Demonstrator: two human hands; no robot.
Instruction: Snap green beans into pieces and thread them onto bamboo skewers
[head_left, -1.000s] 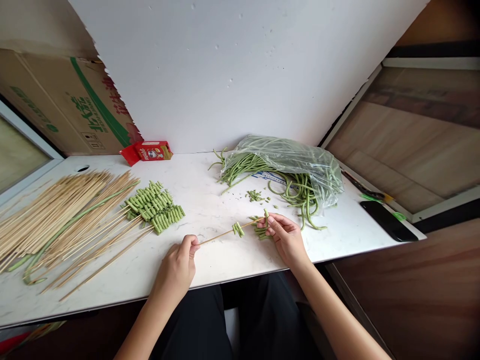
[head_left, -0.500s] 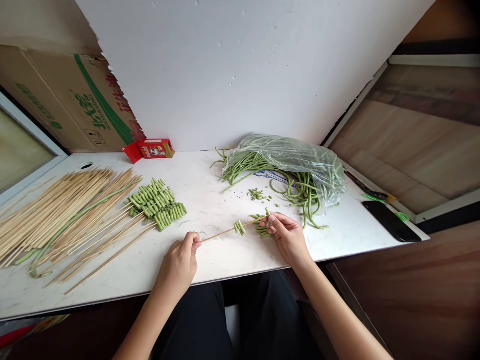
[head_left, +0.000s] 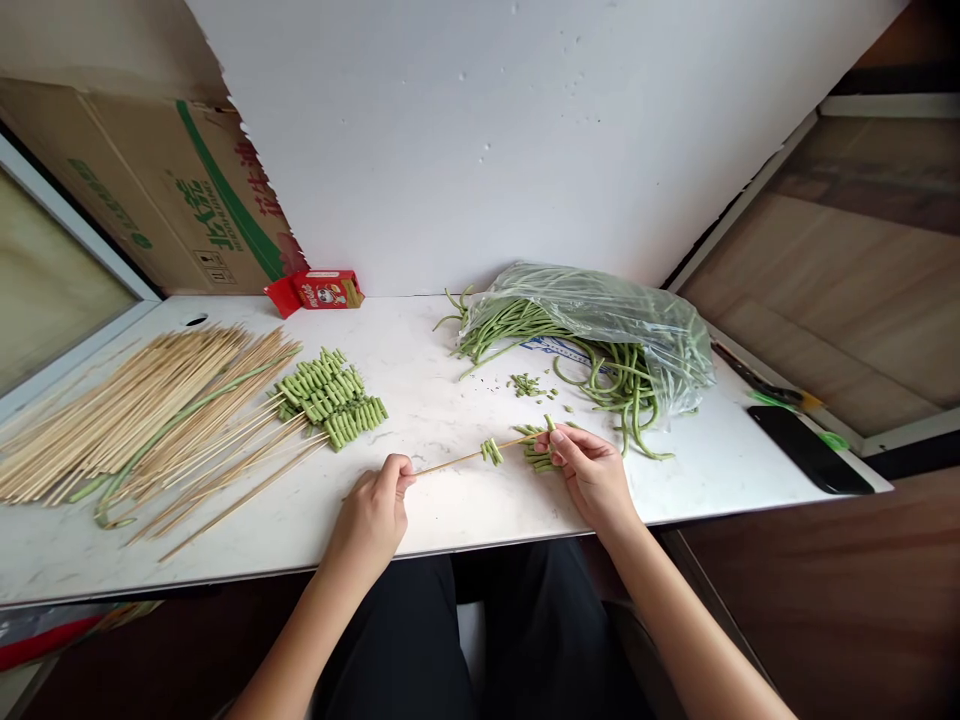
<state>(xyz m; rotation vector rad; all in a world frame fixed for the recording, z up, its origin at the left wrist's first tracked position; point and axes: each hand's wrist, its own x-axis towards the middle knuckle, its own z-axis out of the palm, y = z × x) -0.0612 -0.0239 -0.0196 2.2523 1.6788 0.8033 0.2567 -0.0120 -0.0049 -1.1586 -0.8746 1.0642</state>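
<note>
My left hand (head_left: 373, 508) is closed around one end of a thin bamboo skewer (head_left: 450, 463), which slants up to the right above the table. A few short green bean pieces (head_left: 491, 452) are threaded on its middle. At the other end, my right hand (head_left: 596, 478) pinches a single bean piece (head_left: 550, 424) at the skewer's tip; whether the tip has gone through it I cannot tell. Cut bean pieces (head_left: 537, 459) lie on the table just behind and left of the right fingers, partly hidden. Left of centre lie several filled bean skewers (head_left: 330, 395), stacked together.
Loose bamboo skewers (head_left: 142, 410) spread over the left side, a long bean (head_left: 180, 420) across them. Whole long beans spill from a clear plastic bag (head_left: 600, 310) at the back right. A red box (head_left: 330, 290), a black phone (head_left: 810, 450) and bean scraps (head_left: 527, 385) also lie there.
The whole view has shifted slightly, so things appear farther right. Both hands keep their grips on the skewer and bean piece, with little visible movement between them.
</note>
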